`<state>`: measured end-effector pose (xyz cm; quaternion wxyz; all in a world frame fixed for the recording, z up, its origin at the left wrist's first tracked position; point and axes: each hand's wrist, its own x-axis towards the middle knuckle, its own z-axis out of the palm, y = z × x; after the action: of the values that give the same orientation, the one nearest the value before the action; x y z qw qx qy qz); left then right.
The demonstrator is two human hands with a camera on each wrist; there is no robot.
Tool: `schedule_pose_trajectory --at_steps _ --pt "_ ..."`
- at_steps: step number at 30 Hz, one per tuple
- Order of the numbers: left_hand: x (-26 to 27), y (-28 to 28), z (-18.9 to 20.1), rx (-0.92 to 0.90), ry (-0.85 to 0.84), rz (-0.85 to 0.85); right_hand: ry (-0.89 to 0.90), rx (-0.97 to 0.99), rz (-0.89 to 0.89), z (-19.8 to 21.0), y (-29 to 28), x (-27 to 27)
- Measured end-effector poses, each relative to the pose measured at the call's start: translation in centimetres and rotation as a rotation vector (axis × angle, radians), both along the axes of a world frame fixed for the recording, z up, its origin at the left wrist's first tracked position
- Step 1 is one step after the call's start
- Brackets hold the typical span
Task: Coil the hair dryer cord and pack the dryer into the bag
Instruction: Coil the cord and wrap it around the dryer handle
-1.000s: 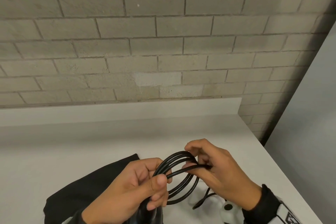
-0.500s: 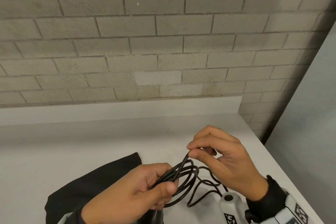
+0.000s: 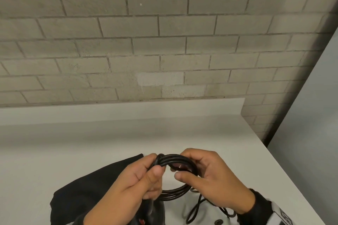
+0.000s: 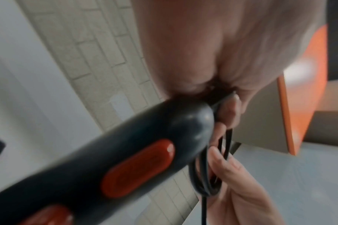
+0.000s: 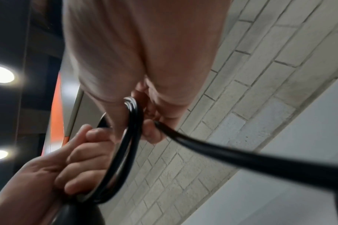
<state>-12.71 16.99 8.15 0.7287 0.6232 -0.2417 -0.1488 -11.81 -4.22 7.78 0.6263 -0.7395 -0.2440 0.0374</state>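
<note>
The left hand (image 3: 131, 186) grips the black cord (image 3: 175, 159) coil and the hair dryer (image 4: 110, 159) handle together, thumb pressed over the loops; the right hand (image 3: 210, 179) curls round the coil's far side, seemingly pinching a strand. Loose cord trails below toward the counter (image 3: 91, 142). The black bag (image 3: 87, 193) lies flat beneath the left wrist, near the counter's front edge.

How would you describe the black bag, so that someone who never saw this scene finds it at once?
Start at the white counter under the grey brick wall. Near its front edge, below and beside the left hand, lies the bag. It is flat, matte black cloth, unlike the glossy round cord held above it.
</note>
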Motion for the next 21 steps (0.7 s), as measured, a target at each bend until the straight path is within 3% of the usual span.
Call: schedule_pose_trajectory --at_steps 6,11,16,18,21 --pt "-1.0 -1.1 0.2 0.092 -0.070 0.239 0.182 0.027 0.184 1.2 -0.7 -0.1" --pt "-1.1 -1.2 0.6 0.263 -0.222 0.283 0.213 0.039 0.278 1.5 -0.9 0.2" --pt "-0.8 -1.7 0.7 0.200 -0.202 0.276 0.217 0.069 0.293 1.5 -1.0 0.2" --pt "-0.7 -1.7 0.6 0.234 -0.225 0.347 0.162 0.061 0.185 1.2 -0.7 0.1" --pt "-0.1 -1.6 0.4 0.317 -0.243 0.493 -0.246 -0.138 -0.304 -0.2 0.6 -1.0"
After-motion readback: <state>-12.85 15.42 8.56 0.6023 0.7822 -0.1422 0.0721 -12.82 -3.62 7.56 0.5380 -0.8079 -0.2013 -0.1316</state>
